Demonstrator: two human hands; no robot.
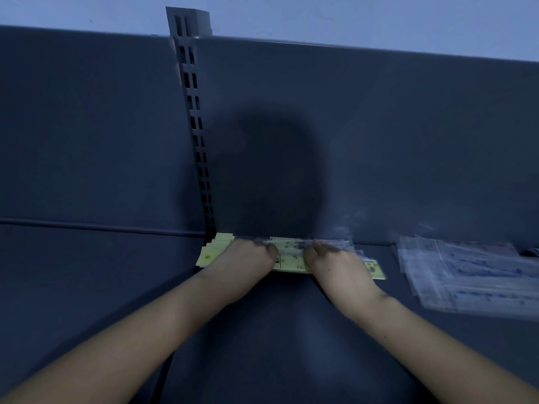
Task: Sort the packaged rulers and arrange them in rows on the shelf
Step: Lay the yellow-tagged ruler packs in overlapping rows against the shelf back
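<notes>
Resting flat on the shelf (262, 330), a stack of yellow-card ruler packs (291, 259) is seen lying lengthwise left to right, pushed up to the back panel (379, 141), with its left end just right of the foot of the slotted upright (198, 135). Pale yellow backing cards are shown, with black print and a black line exposed in the gap between the hands, and a small round mark near each end. At the left end the cards are stepped, so several layers are visible and not squared up. The right end is blurred, with clear film showing at its far side. The left hand (248, 258) is laid on the left half of the stack, knuckles up, fingers bent down over the far part and thumb tucked toward the middle. The right hand (335, 263) is placed likewise on the right half. Both are taken as gripping the stack, though the fingertips are hidden. Both forearms are bare. A loose, overlapping pile of clear ruler packs (466, 275) is spread on the same shelf to the right, apart from the yellow stack, with faint blue markings seen through the film; detail is too blurred to read. A dark shadow (268, 176) is cast on the back panel above the hands.
</notes>
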